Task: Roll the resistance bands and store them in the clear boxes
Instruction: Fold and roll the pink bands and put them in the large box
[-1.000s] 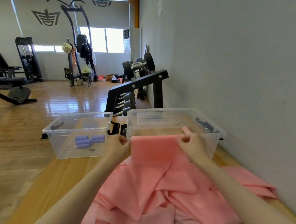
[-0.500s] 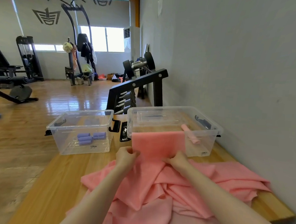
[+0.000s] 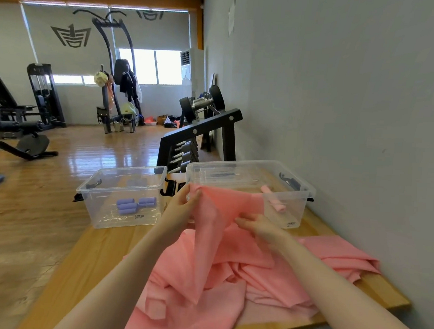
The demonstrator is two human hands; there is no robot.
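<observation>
A heap of pink resistance bands (image 3: 229,279) lies on the wooden table (image 3: 98,253). My left hand (image 3: 183,204) pinches the top corner of one pink band (image 3: 218,215) and holds it up in front of the right clear box (image 3: 298,192). My right hand (image 3: 258,225) grips the same band lower down, at its right side. Rolled pink bands (image 3: 274,202) lie inside the right box. The left clear box (image 3: 123,181) holds several rolled purple bands (image 3: 134,205).
The grey wall (image 3: 340,121) runs close along the table's right edge. A black dumbbell rack (image 3: 202,138) stands just behind the boxes. Black box-lid clips (image 3: 170,187) lie between the boxes. Gym machines (image 3: 15,116) stand far left on the wooden floor.
Both hands dropped from the band's raised top edge to the heap. Then my left hand lifted a corner up again while my right hand stayed lower on the band.
</observation>
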